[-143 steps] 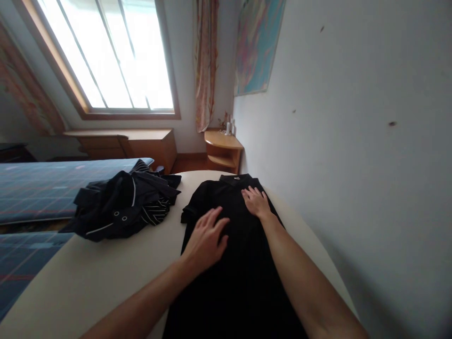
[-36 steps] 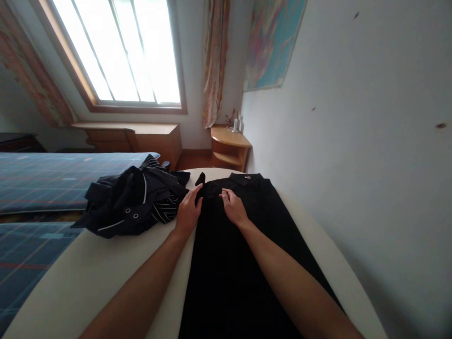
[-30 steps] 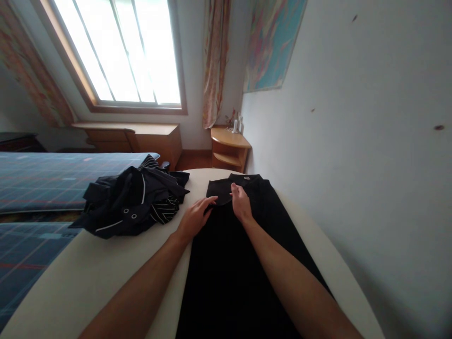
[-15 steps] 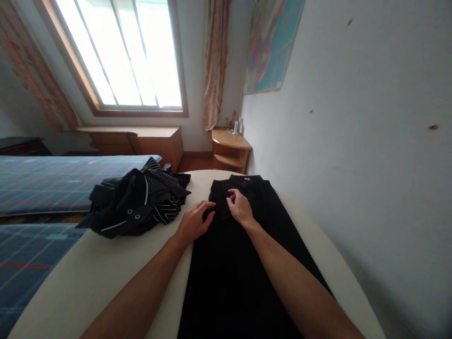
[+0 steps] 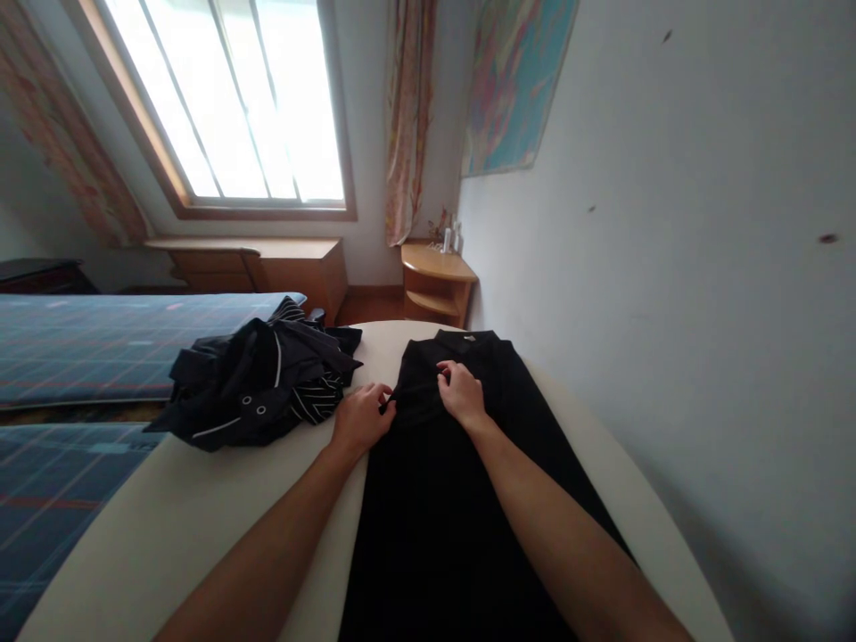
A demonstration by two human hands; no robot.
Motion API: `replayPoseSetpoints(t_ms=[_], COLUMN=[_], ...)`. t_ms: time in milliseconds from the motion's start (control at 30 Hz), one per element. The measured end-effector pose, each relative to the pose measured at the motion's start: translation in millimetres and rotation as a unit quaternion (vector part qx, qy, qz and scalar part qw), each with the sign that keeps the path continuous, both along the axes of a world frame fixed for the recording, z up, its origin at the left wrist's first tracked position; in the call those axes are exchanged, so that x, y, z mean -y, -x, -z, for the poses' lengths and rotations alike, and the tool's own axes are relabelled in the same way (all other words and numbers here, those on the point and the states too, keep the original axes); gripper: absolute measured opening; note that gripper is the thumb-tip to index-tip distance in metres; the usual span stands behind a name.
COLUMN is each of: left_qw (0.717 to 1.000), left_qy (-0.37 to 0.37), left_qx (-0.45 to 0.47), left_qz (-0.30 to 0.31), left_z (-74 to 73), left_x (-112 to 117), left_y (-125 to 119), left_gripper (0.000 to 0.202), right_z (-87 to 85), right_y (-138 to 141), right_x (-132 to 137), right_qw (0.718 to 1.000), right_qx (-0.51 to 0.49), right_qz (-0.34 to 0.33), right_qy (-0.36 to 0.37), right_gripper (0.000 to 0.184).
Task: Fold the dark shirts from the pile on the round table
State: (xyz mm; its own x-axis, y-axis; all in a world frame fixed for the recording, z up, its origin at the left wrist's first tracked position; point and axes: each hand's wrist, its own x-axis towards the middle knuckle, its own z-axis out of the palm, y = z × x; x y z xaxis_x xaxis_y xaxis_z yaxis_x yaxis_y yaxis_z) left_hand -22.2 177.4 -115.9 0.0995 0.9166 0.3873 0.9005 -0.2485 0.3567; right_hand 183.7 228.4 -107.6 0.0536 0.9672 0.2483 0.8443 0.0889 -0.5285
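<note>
Glaring window [image 5: 201, 98] in a wooden frame [image 5: 267, 214], patterned curtains [image 5: 407, 125] either side, wooden desk [image 5: 298, 272] beneath, small corner shelf [image 5: 438, 260] against a pale wall [image 5: 702, 312] with dark marks [image 5: 827, 238], colourful poster [image 5: 514, 89] above, reddish-brown floor [image 5: 367, 309], blue plaid bed [image 5: 120, 352] at left, cream table [image 5: 167, 535] with a curved edge.

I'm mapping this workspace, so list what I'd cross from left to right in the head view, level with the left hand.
Blue plaid mattress → dark clothes heap → left hand → black shirt → pale wall. The right hand overlaps the shirt, so it is left out.
</note>
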Motion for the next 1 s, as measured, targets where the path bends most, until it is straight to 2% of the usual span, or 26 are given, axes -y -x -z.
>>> replayPoseSetpoints(t_ms=[167,267,567,700,833,1000], left_qw=[0.998,0.996,0.992,0.987,0.984,0.985], left_qy=[-0.017,-0.022,-0.009,-0.009,0.01,0.02], left_qx=[-0.019,-0.022,-0.015,-0.026,-0.026,-0.035], left_qz=[0.056,0.083,0.124,0.159,0.176,0.17], left_z=[2.7,7.1,10.4,12.9,16.8,16.8], left_x=[-3,-6,-9,-12,-15,-14], left_y=[0,1,3,3,3,1], left_gripper=[0.037,0.042,0.046,0.051,0.058,0.058], right_z=[-1.8,-5.7,-18.7,-18.9,-13.2,-2.6], right_y=[11,19,44,57,66,71], right_x=[4,-4,-77,-100,-109,-100], right_qw=[0.995,0.992,0.992,0.991,0.992,0.995], right_qx=[0.095,0.121,0.071,0.058,0.054,0.079], right_qz=[-0.021,-0.026,0.005,0.013,0.02,0.018], right_qy=[-0.003,0.023,0.102,0.12,0.111,0.052], right_gripper=[0.034,0.037,0.048,0.042,0.04,0.036])
